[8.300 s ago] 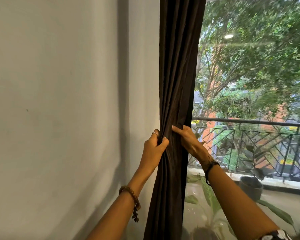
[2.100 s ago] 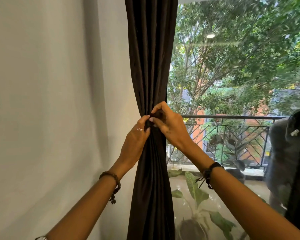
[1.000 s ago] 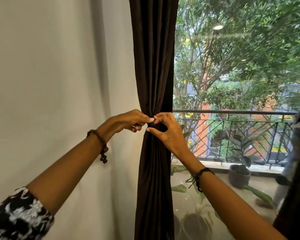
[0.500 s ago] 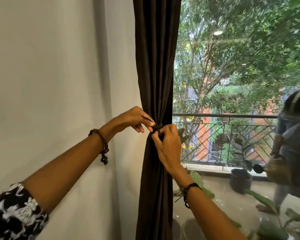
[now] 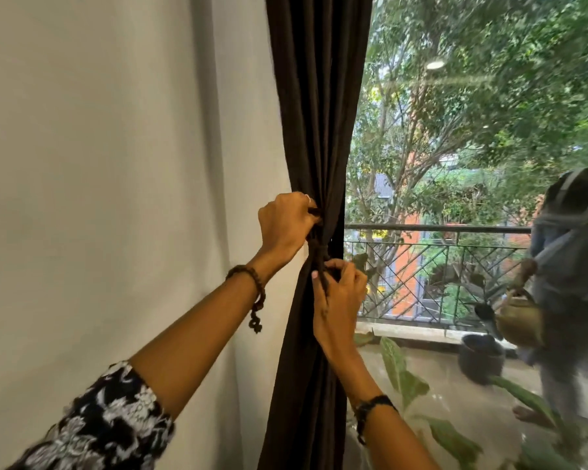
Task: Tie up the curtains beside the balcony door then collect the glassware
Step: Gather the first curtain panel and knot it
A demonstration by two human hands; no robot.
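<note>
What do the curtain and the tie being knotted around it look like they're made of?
Curtain: dark brown woven cloth, matte, hanging in soft folds; probably heavy fabric. Tie: looks like matching dark cloth twisted into a cord, pulled between the left hand and right hand.

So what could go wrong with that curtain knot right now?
The tie is thin and only half pulled: if the left hand or right hand lets go early, it may slip and the gathered curtain could fall open. Pulling hard might also tug the fabric down from its top fixing, which is out of view.
</note>
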